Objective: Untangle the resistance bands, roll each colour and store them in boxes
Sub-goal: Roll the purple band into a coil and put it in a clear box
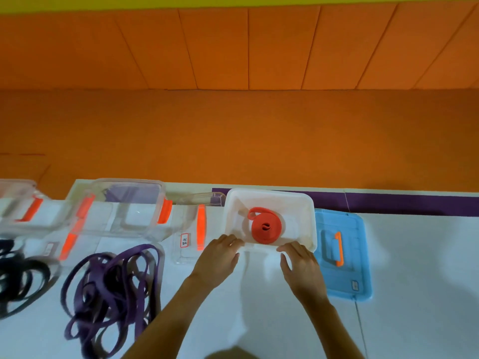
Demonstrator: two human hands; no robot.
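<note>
The fingers of the left hand and right hand are spread loosely against the near wall of the white box, grasping nothing, probably to steady it. The rolled red band lies flat inside, coil axis upward, its loose loop pointing far-left.

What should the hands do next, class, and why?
Probably reach for the blue lid and close the white box. The red roll already lies inside, both hands rest empty at its near rim, and the lid lies just right of it.
</note>
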